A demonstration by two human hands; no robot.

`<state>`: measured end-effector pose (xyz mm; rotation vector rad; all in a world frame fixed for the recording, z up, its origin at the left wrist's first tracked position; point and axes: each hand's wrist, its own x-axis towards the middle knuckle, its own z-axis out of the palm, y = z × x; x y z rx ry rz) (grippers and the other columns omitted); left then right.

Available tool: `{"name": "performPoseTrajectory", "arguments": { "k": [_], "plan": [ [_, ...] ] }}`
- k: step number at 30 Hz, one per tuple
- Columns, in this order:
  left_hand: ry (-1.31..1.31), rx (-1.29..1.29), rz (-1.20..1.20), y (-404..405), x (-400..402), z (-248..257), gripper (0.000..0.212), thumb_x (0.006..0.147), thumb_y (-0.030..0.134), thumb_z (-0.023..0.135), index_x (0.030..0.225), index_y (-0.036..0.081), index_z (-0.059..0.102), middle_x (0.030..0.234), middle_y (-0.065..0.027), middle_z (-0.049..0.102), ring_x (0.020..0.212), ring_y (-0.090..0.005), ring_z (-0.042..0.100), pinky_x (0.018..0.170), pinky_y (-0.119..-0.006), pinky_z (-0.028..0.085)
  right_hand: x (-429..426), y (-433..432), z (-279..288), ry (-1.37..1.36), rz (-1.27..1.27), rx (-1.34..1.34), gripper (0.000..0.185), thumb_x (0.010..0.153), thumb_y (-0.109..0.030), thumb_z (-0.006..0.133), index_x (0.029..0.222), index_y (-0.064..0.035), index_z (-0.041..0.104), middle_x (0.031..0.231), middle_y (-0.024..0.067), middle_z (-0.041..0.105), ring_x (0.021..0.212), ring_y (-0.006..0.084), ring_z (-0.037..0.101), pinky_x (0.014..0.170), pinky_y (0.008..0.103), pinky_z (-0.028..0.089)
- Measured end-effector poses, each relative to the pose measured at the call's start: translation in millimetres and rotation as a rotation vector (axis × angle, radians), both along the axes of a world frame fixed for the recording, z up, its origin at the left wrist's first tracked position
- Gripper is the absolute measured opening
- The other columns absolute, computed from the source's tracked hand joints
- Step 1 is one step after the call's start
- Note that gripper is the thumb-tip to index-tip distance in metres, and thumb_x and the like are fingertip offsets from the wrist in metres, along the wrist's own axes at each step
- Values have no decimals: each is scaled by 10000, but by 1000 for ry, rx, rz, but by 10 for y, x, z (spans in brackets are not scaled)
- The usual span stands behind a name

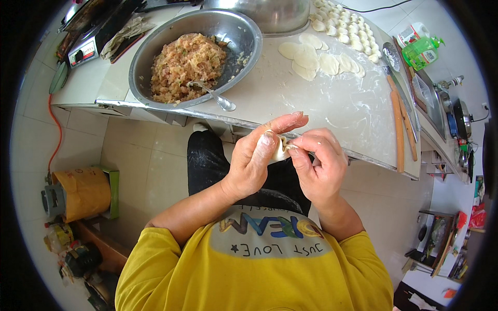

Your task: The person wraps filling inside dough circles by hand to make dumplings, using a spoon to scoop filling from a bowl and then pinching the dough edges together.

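A partly folded dumpling [280, 151] is held between my two hands, just in front of the counter's near edge. My left hand [255, 155] cups it, thumb pressed on its side and fingers stretched out behind. With thumb and forefinger, my right hand [320, 159] pinches the pleated edge of its dough. Flour dusts my left thumb. Beyond my hands stands a steel basin [249, 58] of minced filling [186, 64], a metal spoon [218, 97] resting in it with the handle over the rim. Round dough wrappers [305, 57] lie overlapping on the floured counter [330, 112].
Several rows of finished dumplings [350, 29] sit at the back right. Rolling pins [397, 132] and a long knife [404, 99] lie along the right edge, near a green soap bottle [422, 53]. An upturned steel bowl [268, 15] and a kitchen scale [83, 52] stand farther back.
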<state>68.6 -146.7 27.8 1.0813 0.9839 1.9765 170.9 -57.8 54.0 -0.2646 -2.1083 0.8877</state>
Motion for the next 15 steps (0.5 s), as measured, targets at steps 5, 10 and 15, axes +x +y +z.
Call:
{"name": "performPoseTrajectory", "arguments": {
  "k": [5, 10, 15],
  "plan": [
    [-50, -1, -50, -16, -7, 11, 474, 948, 312, 284, 1253, -39, 373, 1222, -221, 456, 1149, -270, 443, 955, -377, 355, -27, -35, 25, 41, 18, -161, 159, 704, -38, 671, 852, -39, 613, 796, 54, 566, 669, 161, 570, 576, 260, 482],
    [-77, 0, -41, -18, -4, 12, 473, 946, 313, 294, 1254, -38, 372, 1224, -219, 453, 1127, -266, 460, 951, -378, 367, -47, -1, 35, 0, 66, -45, 194, 691, -26, 678, 875, -41, 620, 837, 56, 554, 694, 160, 565, 581, 256, 481],
    [-63, -30, -50, -20, 10, 25, 469, 946, 310, 297, 1253, -36, 374, 1216, -222, 461, 1113, -265, 473, 938, -374, 378, -46, 37, -17, 32, 112, -88, 175, 693, -10, 674, 855, -32, 612, 823, 59, 549, 667, 160, 562, 565, 253, 477]
  ]
}}
